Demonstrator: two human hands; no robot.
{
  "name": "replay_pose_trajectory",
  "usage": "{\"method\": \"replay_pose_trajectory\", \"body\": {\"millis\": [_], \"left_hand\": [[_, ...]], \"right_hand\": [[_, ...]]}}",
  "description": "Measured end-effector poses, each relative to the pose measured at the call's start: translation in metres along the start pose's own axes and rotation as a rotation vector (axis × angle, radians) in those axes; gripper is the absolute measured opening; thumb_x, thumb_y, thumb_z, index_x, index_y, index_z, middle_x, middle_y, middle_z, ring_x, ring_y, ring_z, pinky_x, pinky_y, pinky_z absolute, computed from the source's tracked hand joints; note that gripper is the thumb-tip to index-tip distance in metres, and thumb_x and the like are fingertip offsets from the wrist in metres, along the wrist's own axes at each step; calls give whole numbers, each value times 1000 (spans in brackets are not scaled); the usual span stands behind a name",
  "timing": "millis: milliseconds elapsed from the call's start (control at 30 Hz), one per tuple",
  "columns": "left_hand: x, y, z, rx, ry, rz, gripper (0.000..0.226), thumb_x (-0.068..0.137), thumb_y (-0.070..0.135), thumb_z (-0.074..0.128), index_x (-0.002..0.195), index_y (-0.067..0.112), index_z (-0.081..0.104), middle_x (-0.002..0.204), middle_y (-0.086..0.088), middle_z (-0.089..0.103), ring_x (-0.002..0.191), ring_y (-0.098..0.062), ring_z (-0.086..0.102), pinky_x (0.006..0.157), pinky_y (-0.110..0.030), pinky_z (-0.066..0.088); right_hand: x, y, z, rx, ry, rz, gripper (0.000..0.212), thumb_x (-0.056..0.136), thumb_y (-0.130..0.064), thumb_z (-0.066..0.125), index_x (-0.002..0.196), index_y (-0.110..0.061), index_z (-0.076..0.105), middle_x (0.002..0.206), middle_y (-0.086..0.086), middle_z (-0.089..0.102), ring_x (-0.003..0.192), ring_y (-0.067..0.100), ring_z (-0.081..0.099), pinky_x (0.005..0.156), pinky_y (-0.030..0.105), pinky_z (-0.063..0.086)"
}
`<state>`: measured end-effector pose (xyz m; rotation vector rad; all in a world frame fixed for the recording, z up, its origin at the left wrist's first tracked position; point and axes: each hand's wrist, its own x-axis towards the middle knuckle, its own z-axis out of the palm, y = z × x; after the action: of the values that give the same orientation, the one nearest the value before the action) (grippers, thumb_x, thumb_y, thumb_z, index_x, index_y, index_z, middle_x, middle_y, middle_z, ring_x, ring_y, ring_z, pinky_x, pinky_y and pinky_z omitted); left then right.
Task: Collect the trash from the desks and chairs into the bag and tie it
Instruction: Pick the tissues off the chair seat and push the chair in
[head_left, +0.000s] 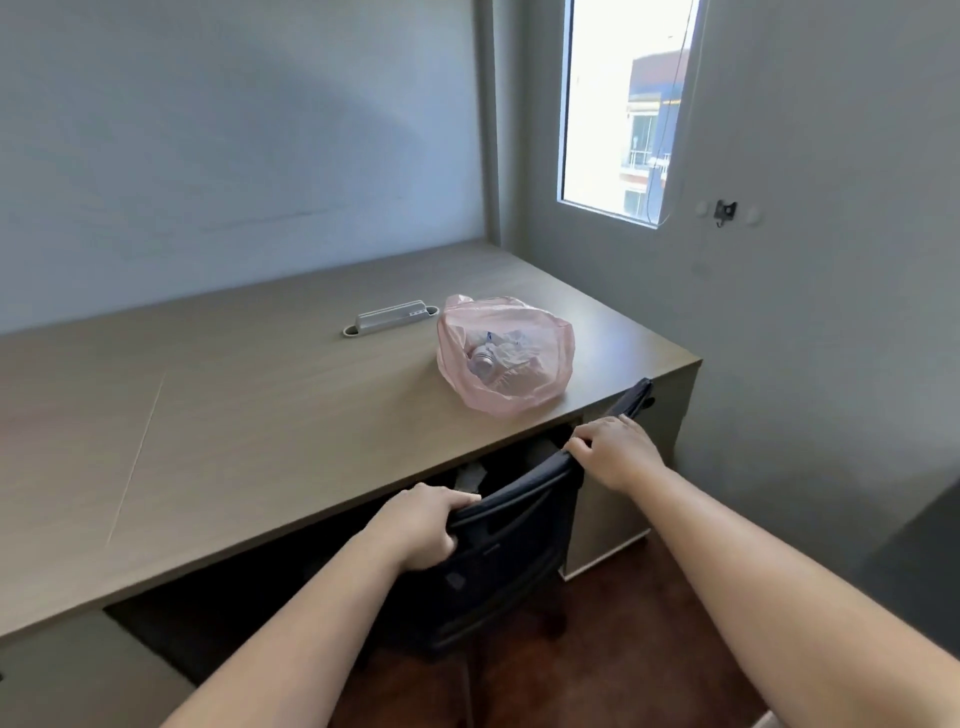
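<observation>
A pink translucent plastic bag (506, 356) sits on the wooden desk (234, 415) near its right front corner, its mouth open. Inside it I see a clear plastic bottle and crumpled white paper. A black office chair (514, 525) is tucked under the desk in front of me. My left hand (423, 525) grips the top edge of the chair's backrest on the left. My right hand (615, 452) grips the same edge further right, fingers curled over it. Something pale lies on the chair seat under the desk edge, mostly hidden.
A grey cable-port cover (392, 318) is set into the desk behind the bag. A window (623, 109) is in the wall at the right. A desk side panel (623, 493) stands right of the chair. The floor is dark brown.
</observation>
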<state>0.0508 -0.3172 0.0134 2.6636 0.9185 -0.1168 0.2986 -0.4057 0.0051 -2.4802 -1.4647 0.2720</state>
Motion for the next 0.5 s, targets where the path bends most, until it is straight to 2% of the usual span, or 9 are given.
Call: {"method": "replay_pose_trajectory", "body": {"millis": [100,167,267,333,400,500], "left_hand": [[-6,24,5,-59,-87,22,67,75,22,53,136,48,40,129,3,60,112,-20,57,90,-24,46],[-11,33,9,-191,-201,11,73,72,24,57,138,49,36,133,3,57,111,-14,58,89,-19,46],[-23,40,14,-406,-412,21,79,71,30,67,139,51,32,141,2,49,122,-6,50,104,-24,41],[-32,47,21,-509,-520,59,81,74,32,72,140,49,30,144,8,43,129,-5,43,109,-26,35],[-38,62,32,-544,-521,92,82,73,36,73,140,51,28,144,10,42,131,-3,39,104,-20,33],[-38,92,50,-479,-439,147,90,63,48,74,135,62,22,137,8,48,120,2,44,93,-16,31]], "right_hand": [[-7,21,-11,20,-32,48,34,94,-36,37,108,-33,68,134,-3,55,133,14,38,112,35,28],[-12,33,-16,59,-44,90,33,94,-34,40,110,-33,68,140,-4,50,140,10,30,112,35,31],[-22,53,-22,103,-26,134,33,95,-28,39,112,-31,68,144,-10,47,145,8,17,115,36,25],[-30,67,-26,130,-8,159,34,97,-24,39,115,-29,66,149,-10,41,147,12,13,118,35,19],[-36,78,-31,139,21,198,33,98,-22,39,119,-26,65,153,-7,33,147,16,15,118,33,17],[-44,87,-38,151,105,295,31,98,-20,42,118,-22,65,155,-6,29,139,20,34,110,31,31]]}}
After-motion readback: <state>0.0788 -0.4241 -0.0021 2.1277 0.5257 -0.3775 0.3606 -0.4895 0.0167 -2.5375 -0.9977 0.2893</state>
